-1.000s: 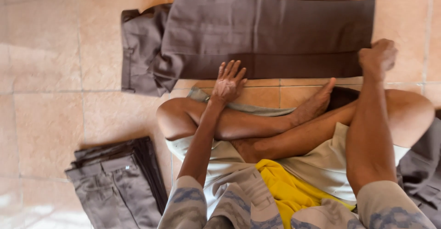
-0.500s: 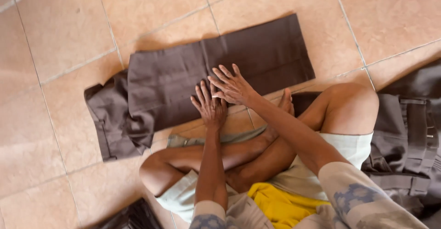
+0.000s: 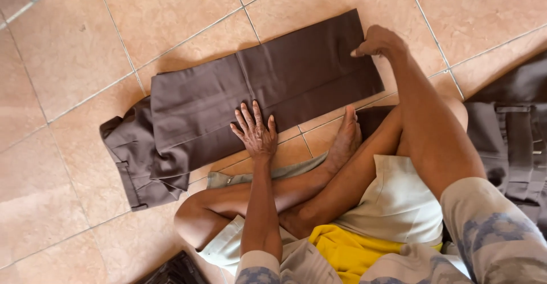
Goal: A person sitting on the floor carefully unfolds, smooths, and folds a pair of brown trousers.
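I sit cross-legged on a tiled floor with brown trousers (image 3: 256, 90) lying folded lengthwise in front of me. My left hand (image 3: 254, 131) rests flat, fingers spread, on the near edge of the trousers at their middle. At the right end of the folded legs, my right hand (image 3: 378, 40) pinches the fabric at its far corner. The waistband end (image 3: 134, 158) lies bunched at the left.
Another dark garment (image 3: 513, 141) lies on the floor at my right. A stack of dark folded clothes (image 3: 174, 271) shows at the bottom edge by my left knee. My bare foot (image 3: 345, 138) lies just short of the trousers. Tiles surround everything.
My right hand has slid from the middle of the trousers out to their right end. The left hand stays flat at the middle. The camera view has tilted.
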